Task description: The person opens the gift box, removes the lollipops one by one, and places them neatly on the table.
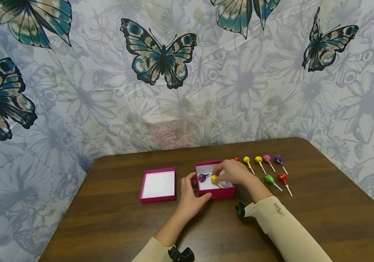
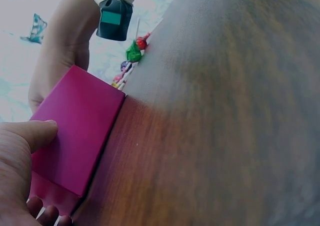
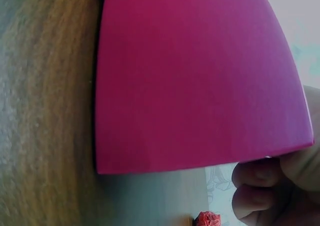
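A pink box (image 1: 217, 193) with a white inside sits uncovered on the table. My left hand (image 1: 188, 198) grips its left front corner, the thumb on the front wall (image 2: 85, 131) and the other fingers along the left side. My right hand (image 1: 236, 171) reaches in over the box's right edge and pinches a yellow lollipop (image 1: 214, 178) by its wrapped head. Beside that, inside the box, lies a purple lollipop (image 1: 202, 177). In the right wrist view the box's wall (image 3: 195, 80) hides the fingertips and what they hold.
The box's pink lid (image 1: 158, 185) lies inside up to the left. Right of the box are several lollipops, including a yellow one (image 1: 258, 159), a pink one (image 1: 266, 158), a purple one (image 1: 278, 159), a green one (image 1: 269, 178) and a red one (image 1: 282, 177). Butterfly-patterned cloth hangs behind the table.
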Available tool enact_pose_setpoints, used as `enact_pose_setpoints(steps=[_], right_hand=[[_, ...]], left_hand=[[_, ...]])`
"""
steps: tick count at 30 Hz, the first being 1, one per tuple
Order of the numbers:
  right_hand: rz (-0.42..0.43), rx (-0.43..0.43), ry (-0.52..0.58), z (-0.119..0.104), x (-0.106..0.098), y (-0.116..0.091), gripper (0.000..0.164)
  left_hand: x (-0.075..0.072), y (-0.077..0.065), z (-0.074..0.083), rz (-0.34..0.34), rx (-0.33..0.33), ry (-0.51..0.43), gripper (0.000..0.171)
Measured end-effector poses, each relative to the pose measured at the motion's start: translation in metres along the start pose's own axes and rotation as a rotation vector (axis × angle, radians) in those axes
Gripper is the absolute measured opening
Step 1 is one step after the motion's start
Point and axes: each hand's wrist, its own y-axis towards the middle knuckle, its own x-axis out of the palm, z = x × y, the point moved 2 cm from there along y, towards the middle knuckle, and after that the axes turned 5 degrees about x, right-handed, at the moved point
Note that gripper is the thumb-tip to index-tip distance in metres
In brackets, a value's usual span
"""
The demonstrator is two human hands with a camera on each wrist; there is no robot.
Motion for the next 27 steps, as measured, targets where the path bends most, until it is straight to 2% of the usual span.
enact_pose_setpoints(steps=[9,16,27], right_hand=[[0.033,0.011,-0.008,-0.003,-0.0019,-0.0021,0.02],[0.094,0.009,-0.032,-0.004,0.0001,-0.0026,0.021],[0.192,-0.003,0.028,-0.0058,-0.0043,-0.0088,0.021]], left_hand=[[0.0,0.0006,-0.0002,0.017,0.005,-0.003,0.088],[-0.0005,0.0,-0.0005,0.028,-0.002,-0.015,0.089],[0.0001,0.0,-0.0006,0.035,-0.002,-0.007,0.09]])
